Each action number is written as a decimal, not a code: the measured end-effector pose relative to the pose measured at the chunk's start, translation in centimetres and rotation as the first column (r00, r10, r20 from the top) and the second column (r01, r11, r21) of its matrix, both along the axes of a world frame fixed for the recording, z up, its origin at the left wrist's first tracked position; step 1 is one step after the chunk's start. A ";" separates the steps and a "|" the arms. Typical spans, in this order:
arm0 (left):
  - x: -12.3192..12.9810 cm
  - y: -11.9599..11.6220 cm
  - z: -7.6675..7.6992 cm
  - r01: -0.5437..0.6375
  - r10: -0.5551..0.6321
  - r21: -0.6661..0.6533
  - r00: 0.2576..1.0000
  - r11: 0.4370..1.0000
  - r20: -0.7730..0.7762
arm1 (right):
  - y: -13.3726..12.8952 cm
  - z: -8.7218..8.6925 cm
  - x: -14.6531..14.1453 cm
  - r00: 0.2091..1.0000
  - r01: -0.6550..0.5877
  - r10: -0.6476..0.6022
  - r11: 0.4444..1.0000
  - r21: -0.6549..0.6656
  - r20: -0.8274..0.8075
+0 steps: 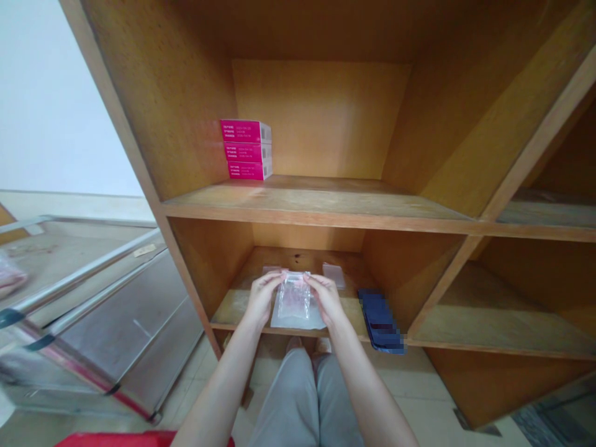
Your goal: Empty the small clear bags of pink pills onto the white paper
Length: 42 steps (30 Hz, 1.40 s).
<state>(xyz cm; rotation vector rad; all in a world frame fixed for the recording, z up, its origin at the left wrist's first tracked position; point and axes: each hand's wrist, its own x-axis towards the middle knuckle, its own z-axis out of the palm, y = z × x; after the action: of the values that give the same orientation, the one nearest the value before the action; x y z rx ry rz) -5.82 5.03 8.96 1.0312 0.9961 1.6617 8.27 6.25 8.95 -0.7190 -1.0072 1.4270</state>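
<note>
Between my two hands a clear plastic bag (294, 297) is held up by its top corners. My left hand (266, 292) is closed in a pinch on its upper left corner. On the upper right corner my right hand (325, 295) pinches the same way. The bag looks thin and creased, with a faint pink tint; its contents, if any, I cannot make out. Under it a pale flat sheet (279, 320) lies at the front edge of the lower shelf. Just behind my right hand rests a flat pale-pink packet (333, 273), and another packet (270, 270) is partly hidden behind my left fingers.
A dark blue flat object (379, 316) lies at the lower shelf's right, overhanging its edge. Several pink boxes (246, 152) are stacked on the upper shelf (321, 198). A metal-framed cart (84, 279) stands on the left. Something red (116, 439) shows at the bottom left.
</note>
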 end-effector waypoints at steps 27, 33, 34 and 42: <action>-0.2 1.9 -1.9 0.079 -0.053 0.029 0.860 0.996 -0.508 | 1.0 -2.7 -1.6 0.965 0.146 -0.174 0.978 0.147 0.198; -0.2 2.5 -2.8 0.084 -0.036 0.066 0.846 0.994 -0.532 | 1.5 -2.9 -2.1 0.942 0.190 -0.230 0.966 0.176 0.243; -0.2 2.5 -2.7 0.086 -0.036 0.069 0.841 0.994 -0.540 | 1.5 -2.8 -2.1 0.940 0.197 -0.238 0.964 0.180 0.246; -1.6 2.3 0.5 0.166 -0.100 0.051 0.781 0.985 -0.616 | 1.7 -1.3 -0.6 0.952 -0.006 -0.039 0.989 0.146 0.303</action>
<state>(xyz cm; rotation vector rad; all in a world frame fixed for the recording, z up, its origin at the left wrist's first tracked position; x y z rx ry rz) -7.46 7.35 9.46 1.7391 1.2168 1.2804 7.66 7.99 7.65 -0.8548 -1.3270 1.2349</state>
